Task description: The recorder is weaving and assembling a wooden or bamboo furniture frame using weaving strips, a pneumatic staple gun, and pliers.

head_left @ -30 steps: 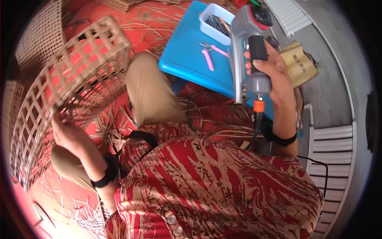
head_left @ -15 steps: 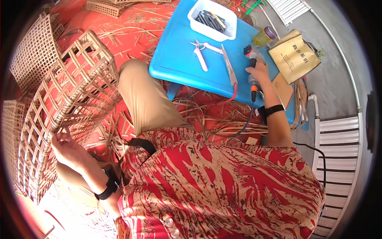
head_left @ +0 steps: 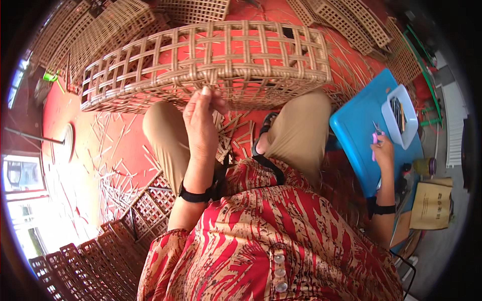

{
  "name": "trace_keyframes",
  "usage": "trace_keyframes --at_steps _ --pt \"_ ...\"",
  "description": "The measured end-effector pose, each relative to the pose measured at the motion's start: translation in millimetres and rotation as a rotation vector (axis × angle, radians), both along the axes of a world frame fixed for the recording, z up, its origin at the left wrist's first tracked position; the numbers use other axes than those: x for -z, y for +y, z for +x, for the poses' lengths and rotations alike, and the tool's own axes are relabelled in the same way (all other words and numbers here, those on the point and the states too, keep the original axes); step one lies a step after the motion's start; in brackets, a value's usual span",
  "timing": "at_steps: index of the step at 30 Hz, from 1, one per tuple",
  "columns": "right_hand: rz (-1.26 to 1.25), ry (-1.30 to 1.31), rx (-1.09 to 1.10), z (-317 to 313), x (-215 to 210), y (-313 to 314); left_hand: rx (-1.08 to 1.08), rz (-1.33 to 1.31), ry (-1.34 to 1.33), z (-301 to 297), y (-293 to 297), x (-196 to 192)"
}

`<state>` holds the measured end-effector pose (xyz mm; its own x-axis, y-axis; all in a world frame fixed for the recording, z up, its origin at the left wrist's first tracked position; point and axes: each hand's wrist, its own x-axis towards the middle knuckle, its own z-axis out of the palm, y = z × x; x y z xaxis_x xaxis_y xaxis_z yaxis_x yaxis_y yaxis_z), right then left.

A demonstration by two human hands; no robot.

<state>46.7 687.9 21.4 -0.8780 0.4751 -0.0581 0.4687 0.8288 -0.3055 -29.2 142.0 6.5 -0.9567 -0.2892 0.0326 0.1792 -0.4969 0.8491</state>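
A woven rattan basket (head_left: 216, 70) with an open lattice lies on its side across my knees. My left hand (head_left: 201, 120) is closed at its near rim, thumb and fingers pinched at the weave; the fingertips hide what lies between them. Over the blue table (head_left: 351, 125) on the right, my right hand (head_left: 384, 150) is closed round the pink handles of small pruning shears (head_left: 375, 140). Their blades point away from me, close to a white tub (head_left: 402, 116) of dark sticks.
Other lattice baskets (head_left: 115, 32) stand at the back, and more are stacked lower left (head_left: 95, 261). Cut rattan strips (head_left: 236, 133) litter the red floor. A lidded jar (head_left: 425, 166) and a gold paper bag (head_left: 431, 204) are at the table's right end.
My view has swung left. My right hand has let go of the corded tool and taken the pink shears. The basket now lies crosswise ahead of me, my left hand still at its rim.
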Motion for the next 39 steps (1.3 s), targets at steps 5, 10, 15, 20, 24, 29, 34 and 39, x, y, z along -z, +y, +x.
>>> trace_keyframes --at_steps 5,10,15,20,24,29,34,39 --pt "0.264 0.272 0.019 -5.8 -2.1 14.0 0.226 -0.18 -0.023 11.2 -5.8 3.9" --pt "0.161 0.617 -0.047 -1.7 -19.7 -3.1 0.502 -0.299 -0.01 22.9 9.1 0.0" --pt "-0.294 0.891 -0.099 -12.7 -58.6 -60.0 0.45 -0.469 0.118 30.5 20.7 -22.1" --pt "-0.882 0.73 -0.325 -1.8 -75.2 -205.2 0.231 -0.502 0.479 29.9 45.8 -37.6" --pt "-1.172 0.448 -0.605 -6.9 -59.6 -299.6 0.529 -0.232 0.283 38.2 54.6 -31.7" --pt "-1.516 0.079 -0.867 -25.1 -61.2 -341.1 0.378 0.044 0.172 45.4 47.4 -19.4" --pt "-1.393 0.076 -0.903 -33.4 -52.0 -356.5 0.35 0.262 0.012 39.0 44.6 -13.8" --pt "-0.359 0.563 -0.96 -55.6 -56.3 -347.4 0.062 -0.009 -0.085 22.9 24.5 -13.9"
